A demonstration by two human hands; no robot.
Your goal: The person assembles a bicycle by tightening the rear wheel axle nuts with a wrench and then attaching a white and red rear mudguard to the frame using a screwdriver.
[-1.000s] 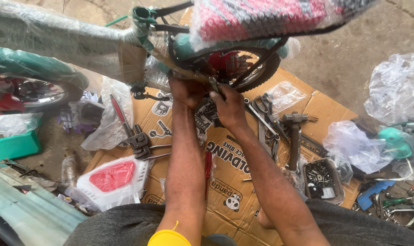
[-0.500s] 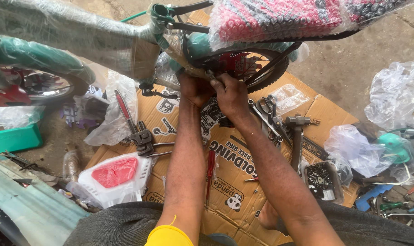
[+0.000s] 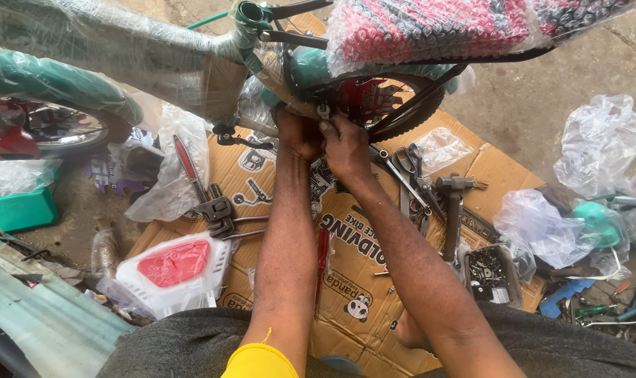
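Observation:
A green bicycle frame [image 3: 122, 49] wrapped in clear plastic stands over a flattened cardboard sheet [image 3: 262, 175]. Its plastic-covered red and black saddle [image 3: 437, 28] is at the top right. My left hand [image 3: 297, 133] and my right hand [image 3: 346, 143] are side by side under the frame, next to the black chainring [image 3: 395, 105]. Both have fingers curled tight on a small fitting there. My fingers hide the fitting itself. A crank arm with a pedal stub [image 3: 237, 136] hangs just left of my left hand.
On the cardboard lie a red-handled wrench [image 3: 195, 178], a red screwdriver [image 3: 322, 255], pliers [image 3: 410, 168] and a hammer [image 3: 452, 206]. A bagged white and red plastic cover [image 3: 171, 269] is at lower left. A box of small parts [image 3: 489, 273] and crumpled plastic bags [image 3: 598, 147] sit to the right.
Both hands stay at the same spot under the frame. My right hand has crept up slightly, closer to the left. The view has shifted a little.

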